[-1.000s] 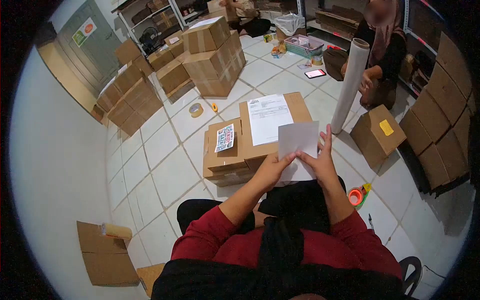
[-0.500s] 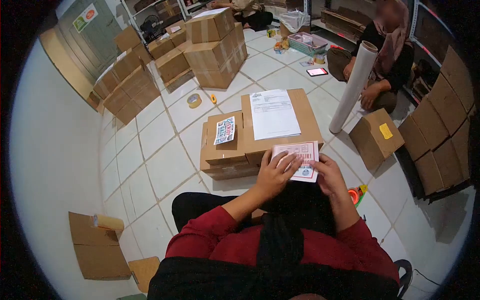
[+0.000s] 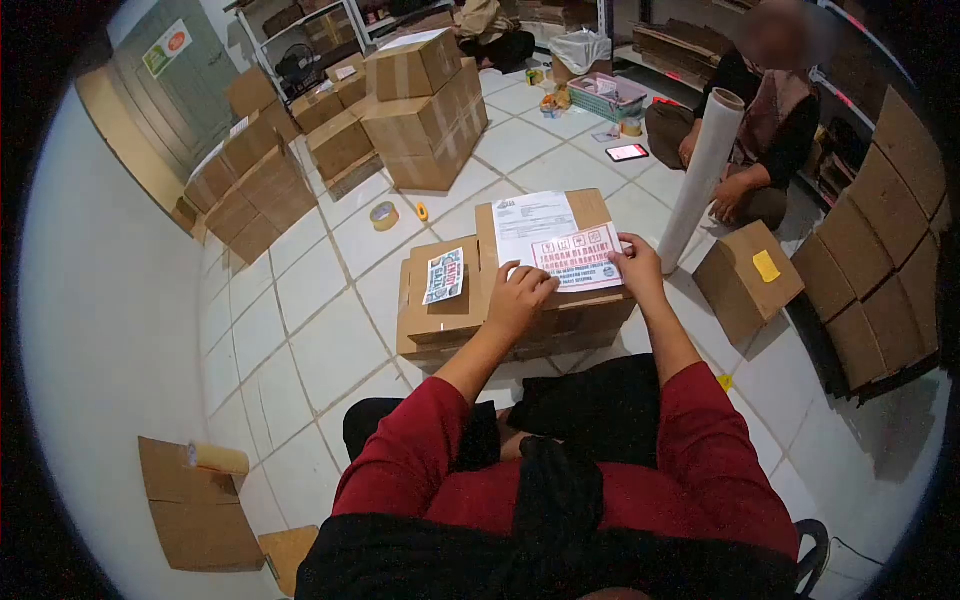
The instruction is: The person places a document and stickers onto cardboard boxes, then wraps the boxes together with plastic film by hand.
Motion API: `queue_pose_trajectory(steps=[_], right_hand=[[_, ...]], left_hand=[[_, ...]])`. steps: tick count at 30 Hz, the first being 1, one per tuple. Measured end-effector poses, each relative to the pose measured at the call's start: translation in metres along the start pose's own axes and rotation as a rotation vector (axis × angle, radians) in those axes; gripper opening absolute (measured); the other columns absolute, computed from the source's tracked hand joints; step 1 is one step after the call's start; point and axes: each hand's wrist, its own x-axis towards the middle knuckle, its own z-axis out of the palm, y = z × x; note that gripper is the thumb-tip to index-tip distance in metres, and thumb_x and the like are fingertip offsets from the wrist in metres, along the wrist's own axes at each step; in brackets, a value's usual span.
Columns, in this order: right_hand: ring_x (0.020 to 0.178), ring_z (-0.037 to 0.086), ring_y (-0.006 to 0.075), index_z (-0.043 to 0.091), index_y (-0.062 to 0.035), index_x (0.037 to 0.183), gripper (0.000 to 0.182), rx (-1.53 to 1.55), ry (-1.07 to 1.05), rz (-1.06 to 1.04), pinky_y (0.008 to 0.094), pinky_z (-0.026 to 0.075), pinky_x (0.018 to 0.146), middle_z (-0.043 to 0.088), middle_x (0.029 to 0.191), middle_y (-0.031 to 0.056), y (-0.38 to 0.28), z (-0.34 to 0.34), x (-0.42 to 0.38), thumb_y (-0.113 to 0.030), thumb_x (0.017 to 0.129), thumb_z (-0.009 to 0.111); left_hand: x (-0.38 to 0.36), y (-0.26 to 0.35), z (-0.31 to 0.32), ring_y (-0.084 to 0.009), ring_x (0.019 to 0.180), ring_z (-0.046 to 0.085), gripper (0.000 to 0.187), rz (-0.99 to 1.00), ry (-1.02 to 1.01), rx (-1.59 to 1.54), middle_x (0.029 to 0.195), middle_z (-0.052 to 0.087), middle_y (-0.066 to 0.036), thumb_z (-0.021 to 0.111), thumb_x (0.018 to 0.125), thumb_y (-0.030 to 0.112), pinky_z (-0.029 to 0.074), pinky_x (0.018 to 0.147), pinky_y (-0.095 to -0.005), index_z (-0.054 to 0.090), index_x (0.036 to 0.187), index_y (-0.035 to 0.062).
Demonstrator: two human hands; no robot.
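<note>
A white label with red and dark print [image 3: 577,262] lies across the near edge of a cardboard box [image 3: 465,322] in front of me. My right hand [image 3: 642,268] pinches the label's right edge between thumb and fingers. At its lower left corner, my left hand [image 3: 518,297] grips the label with curled fingers, thumb hidden. A printed paper sheet [image 3: 530,217] is on the same box, partly covered by the label. On the box's lower left part sits a colourful sticker with lettering [image 3: 446,275].
Beyond the box are a tape roll [image 3: 384,216] and a yellow cutter [image 3: 422,212]. To the right stand a tall roll of plastic film [image 3: 705,180] and a small carton [image 3: 745,285]. A person [image 3: 765,130] sits behind them. Stacked cartons [image 3: 425,115] stand farther back.
Both hands have moved forward, away from my lap, bringing the label over the box and onto the lower part of the paper sheet. The label now shows more of its printed face.
</note>
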Motion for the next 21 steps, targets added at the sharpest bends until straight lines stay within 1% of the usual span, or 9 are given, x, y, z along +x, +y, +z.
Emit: queue_pose_trajectory(steps=[6, 8, 10, 11, 14, 17, 18, 19, 21], right_hand=[[0.065, 0.053, 0.0187, 0.050, -0.0062, 0.103, 0.040, -0.126, -0.022, 0.062, 0.0298, 0.043, 0.058, 0.053, 0.074, 0.0078, -0.016, -0.001, -0.010, -0.006, 0.065, 0.061], [0.093, 0.047, 0.0266, 0.041, -0.0099, 0.113, 0.050, -0.643, 0.059, -0.032, 0.0366, 0.038, 0.077, 0.047, 0.102, 0.0127, -0.018, 0.000, -0.014, -0.010, 0.066, 0.059], [0.106, 0.034, 0.0321, 0.033, -0.0115, 0.120, 0.056, -0.633, 0.141, -0.159, 0.0409, 0.029, 0.087, 0.035, 0.116, 0.0134, -0.053, -0.009, -0.019, -0.007, 0.068, 0.055], [0.106, 0.034, 0.0324, 0.033, -0.0103, 0.120, 0.056, -0.556, 0.226, -0.394, 0.0409, 0.028, 0.088, 0.036, 0.116, 0.0139, -0.074, -0.012, -0.020, -0.005, 0.068, 0.052], [0.114, 0.027, 0.0338, 0.031, -0.0062, 0.122, 0.055, -0.367, 0.350, -0.844, 0.0390, 0.022, 0.095, 0.032, 0.122, 0.0134, -0.142, -0.022, -0.035, 0.001, 0.068, 0.043], [0.117, 0.022, 0.0344, 0.029, -0.0050, 0.122, 0.056, -0.184, 0.239, -0.909, 0.0387, 0.020, 0.096, 0.028, 0.127, 0.0123, -0.155, -0.015, -0.042, 0.001, 0.068, 0.042], [0.119, 0.019, 0.0335, 0.027, -0.0045, 0.123, 0.052, -0.150, 0.175, -0.872, 0.0402, 0.018, 0.096, 0.025, 0.128, 0.0124, -0.137, -0.002, -0.036, -0.004, 0.073, 0.041], [0.118, 0.020, 0.0323, 0.026, -0.0052, 0.124, 0.048, -0.371, 0.146, -0.814, 0.0415, 0.014, 0.097, 0.024, 0.128, 0.0123, -0.113, 0.012, -0.030, -0.013, 0.078, 0.039], [0.120, 0.018, 0.0299, 0.026, -0.0031, 0.123, 0.052, -0.901, -0.346, -0.405, 0.0402, 0.011, 0.098, 0.023, 0.129, 0.0136, -0.011, 0.047, -0.021, -0.036, 0.082, 0.028]], left_hand=[[-0.004, 0.004, 0.003, -0.0155, 0.079, 0.050, 0.016, -0.018, -0.067, -0.043, 0.079, 0.053, 0.000, 0.052, 0.066, 0.013, 0.034, 0.078, -0.0360, 0.057, 0.082, 0.0127], [-0.001, 0.007, 0.000, -0.0174, 0.081, 0.049, 0.019, -0.152, -0.249, -0.141, 0.083, 0.053, -0.001, 0.053, 0.067, 0.014, 0.035, 0.075, -0.0348, 0.058, 0.086, 0.0138], [0.005, 0.010, -0.012, -0.0193, 0.083, 0.048, 0.021, -0.151, -0.299, -0.139, 0.085, 0.053, -0.003, 0.052, 0.069, 0.016, 0.035, 0.076, -0.0354, 0.058, 0.088, 0.0130], [0.009, 0.012, -0.017, -0.0211, 0.086, 0.048, 0.022, -0.152, -0.352, -0.135, 0.088, 0.052, -0.005, 0.051, 0.070, 0.018, 0.035, 0.077, -0.0360, 0.057, 0.090, 0.0121], [0.042, 0.013, -0.030, -0.0289, 0.092, 0.044, 0.032, -0.256, -0.022, -0.222, 0.099, 0.048, -0.011, 0.046, 0.074, 0.017, 0.030, 0.083, -0.0409, 0.050, 0.104, 0.0076], [0.071, 0.010, -0.032, -0.0322, 0.101, 0.039, 0.040, -0.273, 0.040, -0.240, 0.111, 0.043, -0.013, 0.044, 0.075, 0.017, 0.026, 0.089, -0.0429, 0.041, 0.113, 0.0057], [0.076, 0.010, -0.029, -0.0327, 0.107, 0.036, 0.043, -0.192, 0.056, -0.175, 0.117, 0.039, -0.014, 0.042, 0.076, 0.019, 0.023, 0.092, -0.0438, 0.037, 0.116, 0.0055], [0.062, 0.005, -0.008, -0.0301, 0.116, 0.027, 0.046, -0.158, -0.198, -0.078, 0.126, 0.029, -0.011, 0.037, 0.078, 0.024, 0.017, 0.095, -0.0450, 0.031, 0.120, 0.0074], [0.010, 0.004, 0.035, -0.0283, 0.118, 0.023, 0.048, -0.222, -0.500, -0.020, 0.129, 0.025, -0.008, 0.033, 0.079, 0.029, 0.013, 0.096, -0.0462, 0.029, 0.122, 0.0087]])
